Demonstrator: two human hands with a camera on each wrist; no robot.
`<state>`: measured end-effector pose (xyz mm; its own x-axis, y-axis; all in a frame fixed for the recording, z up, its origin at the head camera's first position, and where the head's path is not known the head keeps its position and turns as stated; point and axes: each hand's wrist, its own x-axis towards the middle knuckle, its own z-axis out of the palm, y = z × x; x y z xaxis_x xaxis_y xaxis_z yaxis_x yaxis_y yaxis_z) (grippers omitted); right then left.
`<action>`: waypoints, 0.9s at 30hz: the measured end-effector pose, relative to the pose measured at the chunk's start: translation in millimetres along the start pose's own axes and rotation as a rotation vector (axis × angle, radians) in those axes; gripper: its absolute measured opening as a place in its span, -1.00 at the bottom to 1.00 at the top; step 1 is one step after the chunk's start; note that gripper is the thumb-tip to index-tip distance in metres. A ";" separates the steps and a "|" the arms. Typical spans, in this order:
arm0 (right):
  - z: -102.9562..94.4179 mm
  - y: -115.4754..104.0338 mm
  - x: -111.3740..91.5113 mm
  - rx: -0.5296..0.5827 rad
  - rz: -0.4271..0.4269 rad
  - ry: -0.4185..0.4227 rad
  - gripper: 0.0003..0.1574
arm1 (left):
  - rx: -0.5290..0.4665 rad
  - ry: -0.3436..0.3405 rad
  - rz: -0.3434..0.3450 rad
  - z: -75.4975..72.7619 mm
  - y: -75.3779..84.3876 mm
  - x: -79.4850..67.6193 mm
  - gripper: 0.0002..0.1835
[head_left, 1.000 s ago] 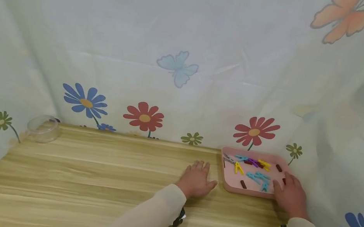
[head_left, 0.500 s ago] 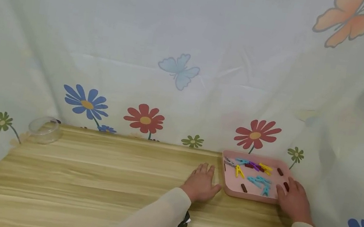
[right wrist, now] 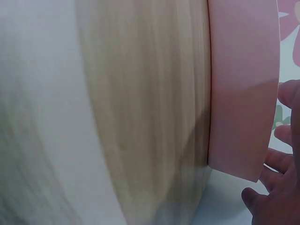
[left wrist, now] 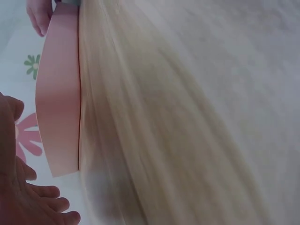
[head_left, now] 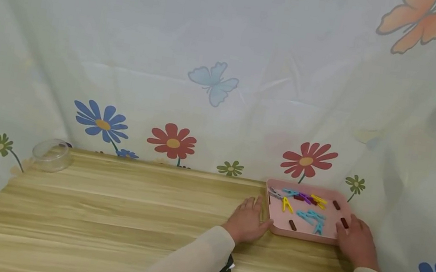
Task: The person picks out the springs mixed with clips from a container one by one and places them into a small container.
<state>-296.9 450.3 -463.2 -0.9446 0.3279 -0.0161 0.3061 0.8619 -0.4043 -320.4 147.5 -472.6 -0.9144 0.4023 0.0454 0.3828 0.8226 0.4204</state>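
A pink tray (head_left: pixel 304 237) stands at the back right of the table, holding several small clothespins: light blue (head_left: pixel 305 216), yellow (head_left: pixel 287 205), purple (head_left: pixel 305 198) and grey (head_left: pixel 275 193). Small dark brown pieces (head_left: pixel 292 225) lie among them. My left hand (head_left: pixel 247 220) is at the tray's left front corner, fingers extended along its left side and thumb tip right at the corner. At the right front corner is my right hand (head_left: pixel 358 241), its thumb over the rim and its relaxed fingers along the right side. In the right wrist view, those fingers (right wrist: pixel 280 161) overlap the tray's end.
A clear round plastic container (head_left: pixel 52 156) stands at the table's far left corner. The wood-grain table (head_left: pixel 105 213) meets a white flowered curtain (head_left: pixel 220 122) at the back and both sides. Black wrist devices (head_left: pixel 225 269) sit below both sleeves.
My left hand has moved right, up to the tray's left front corner. My right hand has shifted slightly right along the rim. The tray stays about where it was.
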 end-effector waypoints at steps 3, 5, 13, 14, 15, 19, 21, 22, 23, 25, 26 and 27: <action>-0.7 2.0 1.4 0.005 0.006 -0.002 -0.06 | -0.029 -0.004 -0.009 1.0 1.6 1.3 -0.18; -1.2 2.8 1.9 0.003 0.008 -0.003 -0.06 | -0.038 -0.011 -0.020 1.4 2.4 1.6 -0.19; -3.7 4.6 2.0 0.006 0.003 -0.022 -0.05 | -0.057 -0.024 -0.039 2.4 9.0 3.4 -0.23; -4.1 4.8 1.7 0.005 0.005 -0.029 -0.05 | -0.065 -0.021 -0.040 2.9 10.3 4.2 -0.23; -4.2 5.4 1.6 0.001 0.007 -0.038 -0.04 | -0.069 -0.020 -0.041 3.6 11.2 5.2 -0.23; -4.5 7.5 1.0 -0.002 0.012 -0.060 -0.03 | -0.084 -0.020 -0.038 7.5 14.3 9.5 -0.25; -5.2 7.0 0.9 -0.002 0.003 -0.055 -0.04 | -0.077 -0.024 -0.035 9.1 15.8 11.3 -0.27; -5.8 6.5 1.0 -0.004 -0.004 -0.054 -0.05 | -0.071 -0.024 -0.031 9.8 16.5 12.1 -0.28; -6.5 6.0 0.9 -0.006 -0.011 -0.056 -0.05 | -0.066 -0.022 -0.029 10.1 17.1 12.8 -0.30; -7.7 4.9 1.0 -0.006 -0.017 -0.059 -0.06 | -0.056 -0.029 -0.030 10.4 18.8 14.1 -0.32; -7.7 4.3 0.6 -0.005 -0.010 -0.058 -0.07 | -0.050 -0.031 -0.024 9.9 19.9 14.2 -0.33; -8.1 4.0 0.6 -0.005 -0.005 -0.059 -0.07 | -0.044 -0.034 -0.016 9.6 20.9 14.5 -0.34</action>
<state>-295.3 457.1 -457.4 -0.9513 0.3005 -0.0683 0.3020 0.8653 -0.4001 -324.4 174.4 -471.9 -0.9149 0.4035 0.0074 0.3614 0.8109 0.4602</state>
